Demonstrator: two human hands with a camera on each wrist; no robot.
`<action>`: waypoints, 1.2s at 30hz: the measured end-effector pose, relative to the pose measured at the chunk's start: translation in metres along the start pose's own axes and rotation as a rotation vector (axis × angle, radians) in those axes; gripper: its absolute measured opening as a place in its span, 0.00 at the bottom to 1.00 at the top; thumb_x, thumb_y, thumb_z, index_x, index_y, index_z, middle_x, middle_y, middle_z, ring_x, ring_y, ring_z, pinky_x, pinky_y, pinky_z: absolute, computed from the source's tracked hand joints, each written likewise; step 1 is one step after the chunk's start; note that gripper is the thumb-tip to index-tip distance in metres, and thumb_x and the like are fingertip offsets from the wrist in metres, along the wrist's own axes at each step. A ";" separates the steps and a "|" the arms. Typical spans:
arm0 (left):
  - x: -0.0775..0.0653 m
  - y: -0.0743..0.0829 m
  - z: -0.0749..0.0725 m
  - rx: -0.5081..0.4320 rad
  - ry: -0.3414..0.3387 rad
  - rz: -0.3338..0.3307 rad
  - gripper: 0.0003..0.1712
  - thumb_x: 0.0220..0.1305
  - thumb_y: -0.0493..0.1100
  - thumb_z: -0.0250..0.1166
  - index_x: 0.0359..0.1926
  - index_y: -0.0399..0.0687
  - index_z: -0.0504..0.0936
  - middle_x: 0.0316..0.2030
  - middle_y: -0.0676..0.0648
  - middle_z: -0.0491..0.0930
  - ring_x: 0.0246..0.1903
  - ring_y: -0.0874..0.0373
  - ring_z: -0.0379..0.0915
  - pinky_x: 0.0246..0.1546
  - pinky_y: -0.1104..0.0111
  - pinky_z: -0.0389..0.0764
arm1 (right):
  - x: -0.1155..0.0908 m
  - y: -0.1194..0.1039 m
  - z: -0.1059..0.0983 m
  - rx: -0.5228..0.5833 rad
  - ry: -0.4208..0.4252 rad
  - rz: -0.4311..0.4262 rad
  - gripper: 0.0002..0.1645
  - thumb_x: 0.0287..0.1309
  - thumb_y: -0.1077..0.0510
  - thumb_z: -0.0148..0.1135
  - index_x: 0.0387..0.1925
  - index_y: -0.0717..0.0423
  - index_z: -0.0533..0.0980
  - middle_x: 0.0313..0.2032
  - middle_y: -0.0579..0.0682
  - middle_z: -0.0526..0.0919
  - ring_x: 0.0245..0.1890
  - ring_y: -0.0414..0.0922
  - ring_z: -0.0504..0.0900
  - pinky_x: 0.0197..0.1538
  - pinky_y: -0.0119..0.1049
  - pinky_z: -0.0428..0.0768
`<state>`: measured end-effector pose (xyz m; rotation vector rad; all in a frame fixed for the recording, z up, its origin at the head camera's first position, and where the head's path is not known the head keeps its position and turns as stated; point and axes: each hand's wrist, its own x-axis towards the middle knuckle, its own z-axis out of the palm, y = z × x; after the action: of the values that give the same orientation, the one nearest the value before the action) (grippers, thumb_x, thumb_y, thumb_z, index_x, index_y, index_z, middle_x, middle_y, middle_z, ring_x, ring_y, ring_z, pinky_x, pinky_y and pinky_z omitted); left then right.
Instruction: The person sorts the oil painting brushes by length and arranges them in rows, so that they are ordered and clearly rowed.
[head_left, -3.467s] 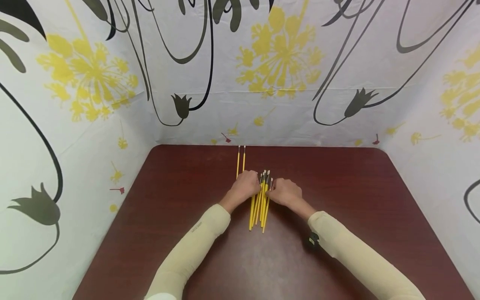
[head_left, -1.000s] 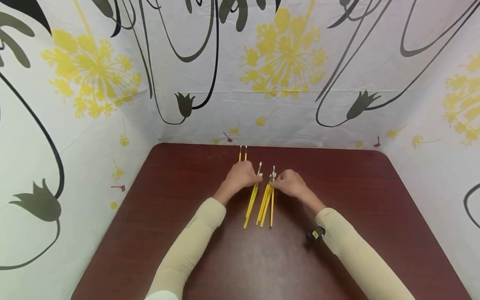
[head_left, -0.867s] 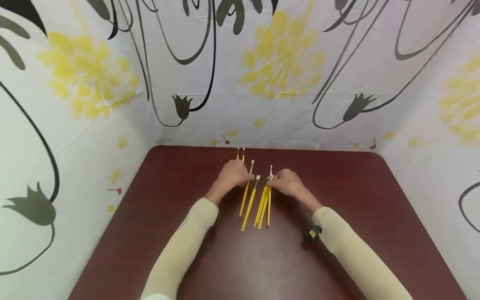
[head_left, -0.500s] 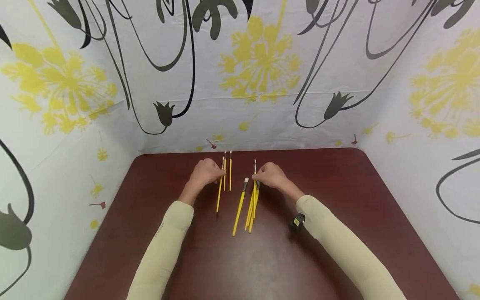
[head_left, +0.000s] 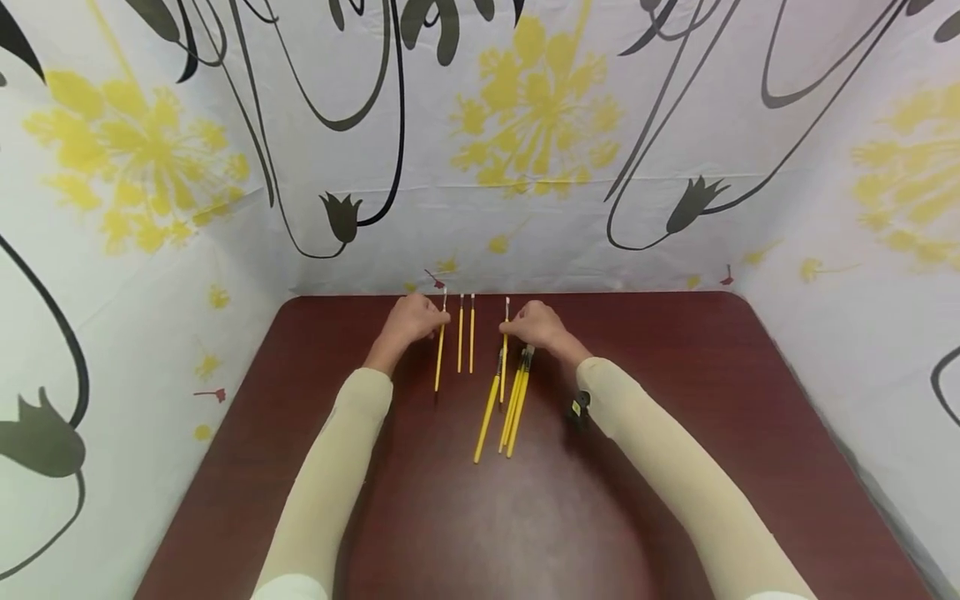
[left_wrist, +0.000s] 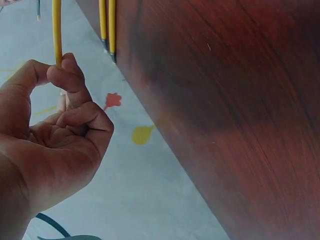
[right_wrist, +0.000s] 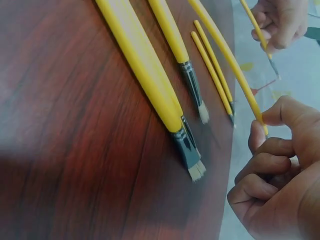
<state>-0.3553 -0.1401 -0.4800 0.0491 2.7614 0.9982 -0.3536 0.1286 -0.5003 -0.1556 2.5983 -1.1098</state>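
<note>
In the head view my left hand [head_left: 412, 321] pinches a thin yellow paintbrush [head_left: 439, 358] near its bristle end, just left of two thin brushes [head_left: 472, 342] lying side by side at the table's far edge. The left wrist view shows that held brush [left_wrist: 57, 30] between thumb and fingertips. My right hand [head_left: 542, 325] pinches another thin paintbrush [head_left: 504, 367], bristles pointing away from me. Below it lie thicker brushes: a single one [head_left: 486, 425] slants apart from a small group [head_left: 517, 408]. The right wrist view shows their flat pale bristles [right_wrist: 197, 171].
The dark red-brown table [head_left: 480, 525] extends toward me. White cloth [head_left: 540, 242] printed with yellow and grey flowers hangs behind its far edge and along both sides. A small dark device [head_left: 580, 405] sits at the right wrist.
My left hand has carried a thin brush away from the bunch, leftward past the two far brushes. My right hand has drawn another thin brush from the bunch toward the far edge.
</note>
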 end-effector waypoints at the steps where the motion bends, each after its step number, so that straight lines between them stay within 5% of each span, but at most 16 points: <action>1: 0.003 -0.001 0.000 -0.002 -0.005 -0.006 0.31 0.70 0.53 0.65 0.11 0.54 0.67 0.12 0.51 0.72 0.29 0.38 0.81 0.29 0.61 0.71 | 0.003 0.000 0.001 0.009 -0.008 0.009 0.36 0.70 0.45 0.66 0.09 0.46 0.62 0.10 0.40 0.57 0.12 0.40 0.54 0.24 0.38 0.64; 7: 0.021 -0.009 0.004 -0.006 -0.019 -0.042 0.32 0.73 0.53 0.66 0.11 0.54 0.66 0.12 0.52 0.68 0.19 0.51 0.70 0.28 0.60 0.72 | 0.018 -0.001 0.008 0.002 -0.028 0.041 0.35 0.69 0.44 0.66 0.08 0.46 0.63 0.10 0.40 0.57 0.11 0.40 0.55 0.24 0.39 0.66; 15: 0.039 -0.014 0.015 0.009 -0.018 -0.077 0.30 0.73 0.52 0.67 0.13 0.51 0.72 0.11 0.52 0.68 0.16 0.55 0.64 0.26 0.60 0.71 | 0.035 -0.003 0.008 -0.040 0.002 0.068 0.35 0.71 0.44 0.65 0.09 0.47 0.64 0.11 0.42 0.58 0.12 0.41 0.54 0.23 0.40 0.64; 25: 0.053 -0.013 0.016 0.108 -0.011 -0.126 0.24 0.71 0.53 0.66 0.20 0.46 0.80 0.18 0.49 0.77 0.21 0.53 0.72 0.27 0.60 0.73 | 0.053 -0.022 0.006 -0.063 -0.004 0.110 0.35 0.71 0.42 0.64 0.11 0.46 0.63 0.11 0.43 0.60 0.13 0.42 0.56 0.23 0.40 0.65; 36: 0.054 -0.014 0.024 0.080 0.006 -0.178 0.17 0.71 0.53 0.68 0.37 0.42 0.85 0.33 0.43 0.84 0.30 0.50 0.78 0.31 0.59 0.76 | 0.067 -0.027 0.019 -0.073 0.004 0.167 0.32 0.70 0.43 0.67 0.14 0.47 0.64 0.13 0.44 0.61 0.16 0.44 0.61 0.25 0.41 0.67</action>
<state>-0.4024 -0.1310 -0.5164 -0.1845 2.7513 0.8441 -0.4117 0.0823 -0.5090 0.0472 2.6017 -0.9583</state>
